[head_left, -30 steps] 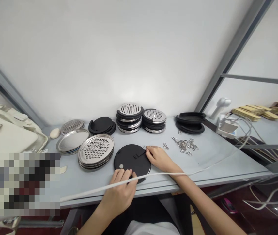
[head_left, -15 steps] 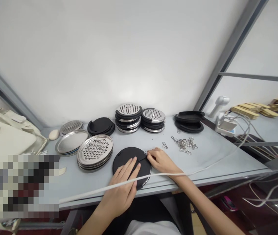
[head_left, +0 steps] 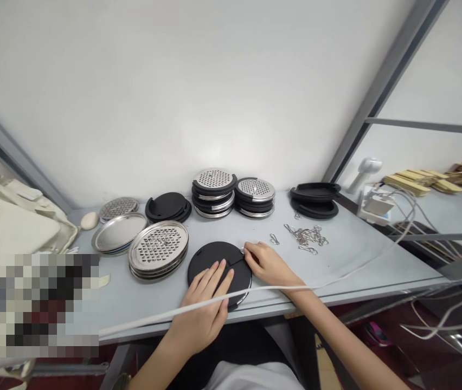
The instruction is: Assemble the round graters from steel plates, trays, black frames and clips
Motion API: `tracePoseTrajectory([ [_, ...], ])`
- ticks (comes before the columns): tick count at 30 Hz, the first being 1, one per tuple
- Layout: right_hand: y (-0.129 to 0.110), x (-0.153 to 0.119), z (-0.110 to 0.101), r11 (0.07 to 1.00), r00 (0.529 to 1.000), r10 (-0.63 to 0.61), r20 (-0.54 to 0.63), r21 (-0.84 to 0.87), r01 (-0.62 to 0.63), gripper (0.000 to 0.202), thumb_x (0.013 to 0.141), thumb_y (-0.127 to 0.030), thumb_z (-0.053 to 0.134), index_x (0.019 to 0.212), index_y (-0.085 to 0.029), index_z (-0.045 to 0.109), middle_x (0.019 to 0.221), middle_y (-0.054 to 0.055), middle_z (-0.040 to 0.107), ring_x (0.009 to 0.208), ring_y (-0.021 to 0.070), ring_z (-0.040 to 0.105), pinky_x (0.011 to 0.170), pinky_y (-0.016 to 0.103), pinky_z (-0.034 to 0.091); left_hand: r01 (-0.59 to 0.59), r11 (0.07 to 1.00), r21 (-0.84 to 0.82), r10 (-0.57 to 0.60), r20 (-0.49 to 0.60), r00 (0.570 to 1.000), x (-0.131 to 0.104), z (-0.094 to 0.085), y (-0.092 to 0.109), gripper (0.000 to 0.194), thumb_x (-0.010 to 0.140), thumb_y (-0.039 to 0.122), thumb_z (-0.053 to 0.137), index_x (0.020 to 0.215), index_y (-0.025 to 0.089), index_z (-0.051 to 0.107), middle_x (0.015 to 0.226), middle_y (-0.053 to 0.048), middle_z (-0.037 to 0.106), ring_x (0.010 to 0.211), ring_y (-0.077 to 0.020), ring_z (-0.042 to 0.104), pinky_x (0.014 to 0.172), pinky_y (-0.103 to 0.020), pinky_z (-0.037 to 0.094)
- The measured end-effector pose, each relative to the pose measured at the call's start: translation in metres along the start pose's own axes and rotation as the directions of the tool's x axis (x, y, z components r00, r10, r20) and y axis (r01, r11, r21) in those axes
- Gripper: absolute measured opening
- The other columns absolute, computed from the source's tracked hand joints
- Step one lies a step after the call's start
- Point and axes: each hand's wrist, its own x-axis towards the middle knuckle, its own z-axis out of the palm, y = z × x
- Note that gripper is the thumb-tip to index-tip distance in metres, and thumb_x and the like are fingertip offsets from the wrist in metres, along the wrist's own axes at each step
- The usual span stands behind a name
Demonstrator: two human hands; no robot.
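Observation:
A round black disc (head_left: 206, 255) with a metal edge lies flat near the front of the table. My left hand (head_left: 209, 295) rests on top of it, palm down with fingers stretched out. At the disc's upper right edge, my right hand (head_left: 264, 264) pinches a small metal clip (head_left: 242, 250), of which only one loop shows; the fingertips hide the rest. Just beyond that hand lies a single loose metal clip (head_left: 274, 239). A pile of similar clips (head_left: 306, 237) is farther to the right.
Metal grater discs (head_left: 158, 246) and plain metal plates (head_left: 120, 234) are stacked at left. Black holders (head_left: 168, 207) and assembled grater stacks (head_left: 213, 189) stand along the wall, with more black holders (head_left: 315, 199) at right. A white cable (head_left: 166, 314) crosses before my hands.

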Motion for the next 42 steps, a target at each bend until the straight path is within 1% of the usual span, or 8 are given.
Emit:
tracePoseTrajectory([
  [3,0.0021,0.0011,0.0015,1.000,1.000,0.002,0.016,-0.028,-0.001,0.029,0.096,-0.024,0.030,0.073,-0.020,0.048,0.062,0.000,0.054,0.063,0.0145,0.050,0.064,0.025,0.033,-0.001,1.000,0.010,0.001,0.003,1.000,-0.0002,-0.0005,0.0001,0.054,0.090,0.018,0.036,0.143,0.013,0.025,0.150,-0.010,0.025,0.137,-0.0238,0.024,0.106,-0.040,0.033],
  [6,0.0031,0.0014,0.0020,1.000,1.000,0.009,0.029,-0.022,-0.008,0.035,0.097,-0.027,0.028,0.073,-0.019,0.052,0.064,0.002,0.058,0.064,0.0151,0.052,0.065,0.026,0.034,-0.003,1.000,0.012,0.003,0.011,1.000,-0.0007,-0.0004,0.0007,0.057,0.090,0.026,0.040,0.143,0.013,0.026,0.149,-0.011,0.026,0.137,-0.0256,0.025,0.105,-0.041,0.034],
  [9,0.0030,0.0011,0.0011,1.000,0.999,0.012,0.040,0.001,-0.012,0.038,0.098,-0.028,0.027,0.072,-0.019,0.054,0.065,0.003,0.059,0.065,0.0150,0.053,0.066,0.025,0.035,0.010,1.000,0.020,-0.010,-0.009,1.000,-0.0009,0.0003,0.0021,0.061,0.088,0.032,0.043,0.143,0.012,0.027,0.149,-0.013,0.027,0.136,-0.0272,0.026,0.104,-0.042,0.034],
  [17,0.0022,0.0017,-0.0021,1.000,0.999,0.008,0.045,0.020,-0.009,0.043,0.098,-0.030,0.026,0.067,-0.019,0.054,0.060,0.002,0.058,0.060,0.0144,0.051,0.064,0.025,0.035,0.013,0.999,0.038,-0.012,-0.030,0.999,-0.0001,0.0014,0.0037,0.060,0.086,0.033,0.048,0.140,0.013,0.034,0.147,-0.014,0.030,0.133,-0.0278,0.032,0.103,-0.042,0.036],
  [21,0.0016,0.0020,-0.0028,1.000,0.999,0.001,0.050,0.024,-0.002,0.046,0.099,-0.032,0.026,0.065,-0.019,0.055,0.057,0.001,0.057,0.058,0.0143,0.051,0.064,0.025,0.034,0.014,0.999,0.030,-0.012,-0.044,0.999,0.0002,0.0018,0.0037,0.060,0.085,0.033,0.049,0.140,0.013,0.034,0.146,-0.014,0.032,0.132,-0.0281,0.033,0.103,-0.042,0.036],
  [29,0.0006,0.0009,-0.0009,1.000,0.998,0.011,0.056,0.019,-0.012,0.046,0.098,-0.032,0.027,0.068,-0.019,0.058,0.061,0.003,0.062,0.064,0.0160,0.054,0.066,0.026,0.035,0.002,1.000,0.011,-0.001,-0.062,0.998,-0.0008,0.0027,0.0033,0.060,0.085,0.032,0.050,0.139,0.011,0.035,0.145,-0.017,0.033,0.132,-0.0298,0.034,0.102,-0.043,0.036],
  [33,0.0020,0.0006,0.0001,1.000,0.999,-0.002,0.051,0.029,0.000,0.043,0.098,-0.030,0.028,0.073,-0.018,0.059,0.067,0.004,0.064,0.066,0.0158,0.055,0.069,0.026,0.035,0.001,1.000,0.007,0.000,-0.065,0.998,-0.0005,0.0026,0.0032,0.060,0.085,0.031,0.049,0.139,0.011,0.034,0.145,-0.017,0.033,0.131,-0.0298,0.035,0.101,-0.043,0.037],
  [42,0.0015,-0.0007,-0.0018,1.000,1.000,0.000,0.030,0.013,0.000,0.032,0.098,-0.029,0.029,0.078,-0.019,0.053,0.064,0.001,0.056,0.063,0.0150,0.052,0.063,0.024,0.035,0.008,1.000,-0.013,-0.009,-0.080,0.997,0.0001,0.0029,0.0054,0.060,0.084,0.031,0.051,0.139,0.011,0.035,0.145,-0.017,0.033,0.131,-0.0301,0.036,0.102,-0.043,0.037],
])
